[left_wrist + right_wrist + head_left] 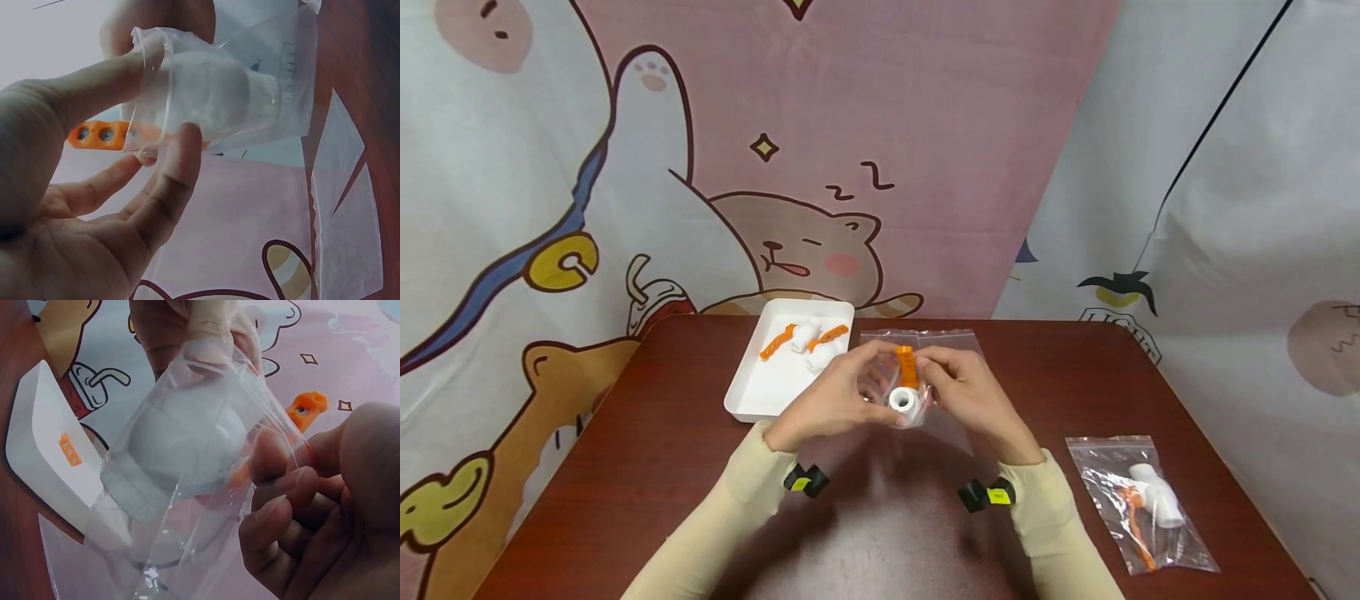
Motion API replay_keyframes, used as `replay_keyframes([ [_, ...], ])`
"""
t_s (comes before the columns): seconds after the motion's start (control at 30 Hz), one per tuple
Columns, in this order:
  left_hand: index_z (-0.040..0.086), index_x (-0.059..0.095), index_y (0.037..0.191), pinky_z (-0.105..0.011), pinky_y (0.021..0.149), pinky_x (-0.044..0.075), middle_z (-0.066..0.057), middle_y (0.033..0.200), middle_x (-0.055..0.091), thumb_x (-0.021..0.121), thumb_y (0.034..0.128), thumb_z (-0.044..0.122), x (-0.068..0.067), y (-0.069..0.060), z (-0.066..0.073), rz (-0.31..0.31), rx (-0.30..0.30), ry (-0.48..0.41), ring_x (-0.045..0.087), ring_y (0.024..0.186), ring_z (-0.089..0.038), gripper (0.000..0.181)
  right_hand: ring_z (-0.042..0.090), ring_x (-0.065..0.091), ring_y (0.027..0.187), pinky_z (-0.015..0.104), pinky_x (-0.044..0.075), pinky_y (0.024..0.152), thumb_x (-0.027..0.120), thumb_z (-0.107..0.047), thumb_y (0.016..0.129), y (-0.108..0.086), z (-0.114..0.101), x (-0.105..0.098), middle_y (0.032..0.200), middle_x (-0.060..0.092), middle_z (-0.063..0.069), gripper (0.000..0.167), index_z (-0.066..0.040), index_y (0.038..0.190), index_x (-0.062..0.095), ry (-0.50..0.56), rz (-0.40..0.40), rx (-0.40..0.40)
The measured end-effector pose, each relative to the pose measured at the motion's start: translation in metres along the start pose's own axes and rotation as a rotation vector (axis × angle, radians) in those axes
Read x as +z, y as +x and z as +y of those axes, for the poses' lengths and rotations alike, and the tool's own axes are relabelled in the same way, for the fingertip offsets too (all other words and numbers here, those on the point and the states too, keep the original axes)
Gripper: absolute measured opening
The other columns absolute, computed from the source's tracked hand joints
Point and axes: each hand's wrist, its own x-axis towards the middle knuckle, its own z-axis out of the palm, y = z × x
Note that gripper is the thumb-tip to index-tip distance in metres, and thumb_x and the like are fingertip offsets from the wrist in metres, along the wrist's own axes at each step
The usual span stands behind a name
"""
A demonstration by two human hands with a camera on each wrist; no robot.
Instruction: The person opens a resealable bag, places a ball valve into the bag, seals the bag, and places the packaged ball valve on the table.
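A white plastic valve (904, 402) with an orange handle (907, 367) is partly inside a clear zip bag (181, 544). The handle's end sticks out of the bag's mouth, as the left wrist view shows. My left hand (835, 392) grips the bag and valve from the left, thumb and fingers around them. On the other side my right hand (973, 396) pinches the bag's edge beside the handle. Its fingers (294, 487) are curled at the rim of the plastic. Creased, shiny film blurs the valve's white body in both wrist views.
To the left stands a white tray (767, 392) holding white valves (806, 335) with orange handles. Flat clear plastic (958, 337) lies behind my hands. At the right, another clear bag (1101, 467) contains a white valve (1159, 496) and an orange handle. A printed cloth (970, 125) hangs behind the table.
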Motion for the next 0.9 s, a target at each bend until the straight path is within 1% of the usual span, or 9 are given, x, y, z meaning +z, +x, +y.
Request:
replay_keyframes([
  [0.07,0.015,0.054,0.14,-0.029,0.077,0.06,-0.005,0.114,0.066,0.094,0.0719,0.012,-0.001,0.001,0.0,-0.014,-0.008,-0.027,0.066,0.091,-0.017,0.079,0.017,0.052,0.061,0.026,0.045,0.052,0.055,-0.024,0.107,0.0,0.0,-0.001,0.074,0.057,0.004,0.022,-0.014,0.111,0.074,0.002,-0.005,0.003],
  [0.2,0.016,0.055,0.14,-0.03,0.08,0.06,-0.004,0.116,0.066,0.094,0.0733,0.016,-0.002,0.002,0.0,-0.029,-0.014,-0.069,0.066,0.093,-0.018,0.077,0.016,0.049,0.056,0.026,0.043,0.049,0.054,-0.023,0.107,-0.001,0.0,-0.002,0.069,0.054,0.004,0.022,-0.013,0.112,0.073,0.029,-0.014,0.019],
  [0.33,0.016,0.058,0.136,-0.03,0.08,0.058,-0.005,0.111,0.067,0.09,0.0791,0.019,-0.004,0.003,0.0,-0.013,-0.001,-0.086,0.066,0.091,-0.016,0.066,0.015,0.05,0.054,0.027,0.044,0.048,0.056,-0.02,0.106,0.0,-0.001,-0.003,0.068,0.055,0.004,0.021,-0.012,0.114,0.074,0.045,-0.015,0.011],
  [0.4,0.015,0.06,0.133,-0.03,0.079,0.057,-0.006,0.108,0.068,0.087,0.0828,0.017,-0.003,0.005,-0.001,0.007,0.014,-0.094,0.067,0.09,-0.017,0.057,0.015,0.05,0.054,0.026,0.044,0.048,0.057,-0.019,0.106,0.0,-0.002,-0.002,0.068,0.056,0.004,0.02,-0.013,0.115,0.074,0.044,-0.013,-0.002],
  [0.47,0.016,0.064,0.129,-0.03,0.078,0.056,-0.005,0.104,0.069,0.085,0.0852,0.016,-0.002,0.006,-0.001,0.033,0.014,-0.098,0.068,0.089,-0.016,0.049,0.014,0.05,0.053,0.027,0.045,0.048,0.057,-0.019,0.106,0.0,-0.004,-0.002,0.071,0.058,0.004,0.021,-0.014,0.116,0.074,0.058,-0.015,-0.009],
  [0.53,0.015,0.066,0.124,-0.031,0.076,0.056,-0.004,0.101,0.069,0.082,0.088,0.015,-0.001,0.007,-0.001,0.064,0.02,-0.09,0.068,0.087,-0.015,0.039,0.014,0.048,0.052,0.026,0.043,0.047,0.056,-0.018,0.106,-0.001,-0.006,-0.001,0.069,0.056,0.006,0.021,-0.014,0.116,0.074,0.084,-0.021,-0.006],
  [0.67,0.014,0.071,0.112,-0.027,0.067,0.054,-0.002,0.089,0.07,0.074,0.092,0.011,0.002,0.008,-0.001,0.13,0.042,-0.049,0.067,0.078,-0.013,0.021,0.014,0.048,0.051,0.026,0.041,0.046,0.054,-0.019,0.107,-0.001,-0.008,0.0,0.066,0.059,0.007,0.022,-0.014,0.117,0.073,0.123,-0.058,0.023],
  [0.77,0.015,0.072,0.106,-0.023,0.059,0.05,-0.001,0.082,0.07,0.072,0.0929,0.01,0.003,0.009,0.001,0.17,0.064,-0.015,0.065,0.069,-0.012,0.014,0.013,0.05,0.052,0.025,0.041,0.047,0.054,-0.02,0.107,-0.001,-0.009,0.0,0.065,0.062,0.006,0.021,-0.014,0.117,0.072,0.114,-0.077,0.027],
  [0.9,0.014,0.073,0.098,-0.022,0.059,0.049,0.002,0.079,0.07,0.075,0.0929,0.015,0.004,0.012,0.003,0.196,0.093,0.046,0.064,0.067,-0.008,0.005,0.013,0.049,0.052,0.025,0.042,0.047,0.056,-0.019,0.106,-0.002,-0.01,-0.001,0.066,0.062,0.006,0.02,-0.015,0.116,0.073,0.1,-0.069,0.006],
])
